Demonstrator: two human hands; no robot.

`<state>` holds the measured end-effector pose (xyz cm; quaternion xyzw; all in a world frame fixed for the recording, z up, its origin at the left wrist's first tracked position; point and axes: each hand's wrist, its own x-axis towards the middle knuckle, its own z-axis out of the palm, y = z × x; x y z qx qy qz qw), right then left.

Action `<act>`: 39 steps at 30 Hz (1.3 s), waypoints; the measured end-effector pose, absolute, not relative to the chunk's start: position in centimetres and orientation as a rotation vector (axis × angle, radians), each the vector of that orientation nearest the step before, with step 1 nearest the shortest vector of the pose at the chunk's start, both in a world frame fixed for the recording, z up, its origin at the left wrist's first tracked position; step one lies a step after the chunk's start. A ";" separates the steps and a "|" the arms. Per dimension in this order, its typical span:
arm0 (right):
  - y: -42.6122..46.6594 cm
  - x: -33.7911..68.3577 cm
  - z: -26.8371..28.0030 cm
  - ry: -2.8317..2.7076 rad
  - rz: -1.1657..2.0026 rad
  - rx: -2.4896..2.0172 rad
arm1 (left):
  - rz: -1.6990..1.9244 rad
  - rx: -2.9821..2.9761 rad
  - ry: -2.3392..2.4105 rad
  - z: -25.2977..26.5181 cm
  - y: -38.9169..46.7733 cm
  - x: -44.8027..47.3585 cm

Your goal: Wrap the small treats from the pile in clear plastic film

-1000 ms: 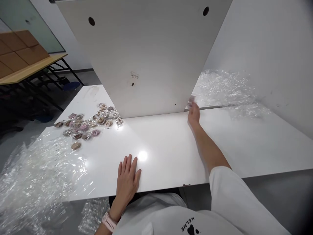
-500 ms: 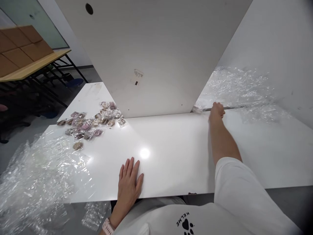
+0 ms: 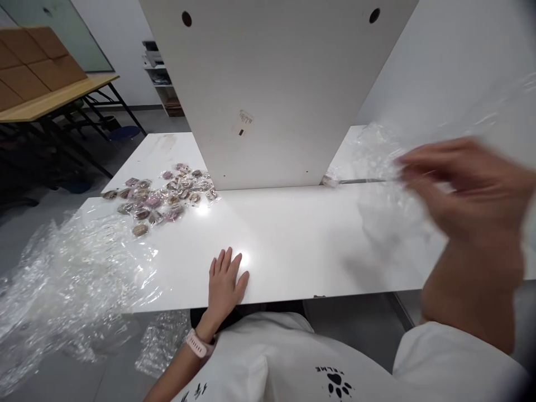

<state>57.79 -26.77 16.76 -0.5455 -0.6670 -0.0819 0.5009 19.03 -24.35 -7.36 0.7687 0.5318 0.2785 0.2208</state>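
Small clear packets (image 3: pixel 153 201) lie clustered on the white surface (image 3: pixel 276 245), left of the upright panel (image 3: pixel 272 72), each with a brown, tan or pinkish piece sealed inside. 1 tan packet (image 3: pixel 140 229) sits at the near edge of the group, its longer side running roughly left to right. Brown boxes (image 3: pixel 42 61) stand in the background at upper left, contents hidden.

The right hand (image 3: pixel 400 167) is raised at the right side, thumb and fingertips pinched together on clear film (image 3: pixel 387 215), which hangs below the fingertips above the surface. Motion blur hides its outline, so its long axis cannot be told. More loose plastic (image 3: pixel 374 139) lies behind, right of the panel, and a large heap of wrappers (image 3: pixel 75 273) spills over the near-left edge.

The left hand (image 3: pixel 226 282) rests flat, fingers slightly spread and pointing away, holding nothing. The panel's label (image 3: pixel 245 120) is too small to read; the white shirt (image 3: pixel 293 357) shows "KELME" and a paw print.
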 end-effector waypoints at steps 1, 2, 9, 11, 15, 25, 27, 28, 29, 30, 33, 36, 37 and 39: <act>-27.4 54.2 15.9 -1.824 -0.014 -1.206 | 0.801 1.944 1.427 -6.5 -24.1 19.1; -27.5 50.5 14.7 -2.002 0.270 -1.092 | 0.828 1.727 1.362 -5.6 -23.7 19.1; -23.2 31.6 1.1 -2.206 1.061 -0.827 | 0.661 0.741 0.894 -0.2 -20.2 15.1; -23.5 30.0 -0.3 -2.248 1.138 -0.790 | 0.685 0.821 0.979 -0.7 -20.0 12.9; -26.7 33.0 1.8 -2.328 1.112 -0.735 | 0.802 1.145 1.333 -2.2 -20.7 9.3; -28.8 49.3 -6.7 -2.073 0.241 -1.902 | 0.363 2.331 1.203 -3.4 -20.7 17.6; -26.8 51.5 -9.1 -2.106 0.114 -2.024 | 0.227 2.380 1.169 -5.1 -19.0 20.7; -25.6 52.5 -9.6 -2.097 0.084 -2.061 | 0.224 2.389 1.172 -5.7 -18.0 21.9; -24.4 53.4 -9.7 -2.079 0.056 -2.085 | 0.231 2.381 1.163 -6.1 -16.8 22.7; -23.3 54.1 -9.3 -2.057 0.018 -2.102 | 0.259 2.355 1.163 -6.1 -15.7 23.1; -21.2 53.9 -7.0 -2.005 -0.148 -2.083 | 0.489 2.229 1.348 -4.8 -11.9 21.2; -21.9 50.2 -5.7 -2.063 -0.130 -1.860 | 0.709 2.078 1.810 -2.8 -8.4 14.9; -22.6 48.7 -5.9 -2.101 -0.080 -1.796 | 0.698 2.016 1.950 -2.3 -7.4 12.4; -24.1 45.9 -7.0 -2.171 0.016 -1.759 | 0.593 1.892 2.077 -1.5 -5.9 7.6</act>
